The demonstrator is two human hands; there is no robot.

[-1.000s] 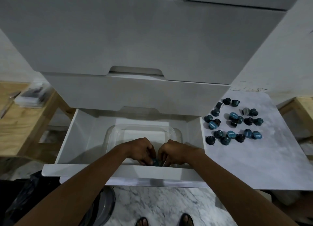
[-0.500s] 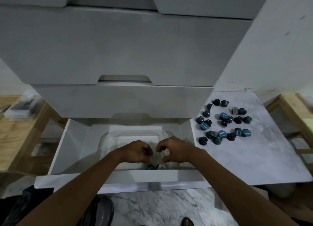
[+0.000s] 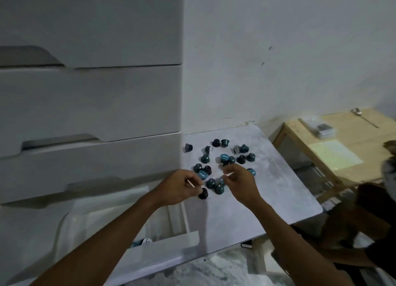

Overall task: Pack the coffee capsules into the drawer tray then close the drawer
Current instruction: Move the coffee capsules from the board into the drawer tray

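**Capsule pick-up at the worktop: risks at this stage**

I have both hands over the capsule cluster (image 3: 222,165) on the worktop (image 3: 267,195), just right of the open drawer (image 3: 162,249).

**Hand state**
- Left hand (image 3: 180,187): fingers curled inward beside a dark capsule (image 3: 203,193) at the near edge of the cluster. I cannot tell whether they grip it or only touch it.
- Right hand (image 3: 237,183): fingers (image 3: 230,174) half-curled and pinching above the cluster's centre. Whether a capsule is held is hidden by the hand.

**Location of task items**
- Most capsules lie loose on the worktop, some upright, some tipped, several touching.
- The tray (image 3: 70,225) sits inside the drawer. Something blue and white shows at its near corner, probably capsules already packed.
- The drawer remains open.

**Failure modes, as I judge them**
1. Scatter: the capsules are small and round; a sweeping finger could roll one off the worktop's near or right edge.
2. Drop in transit: grabbing several at once gives a weak hold, and one could fall outside the tray, or to the floor.
3. Missed item: the lone capsule (image 3: 188,147) close to the cabinet (image 3: 90,105) sits apart and is easy to overlook.
4. Jam: capsules heaped above the tray rim could foul the drawer on closing.
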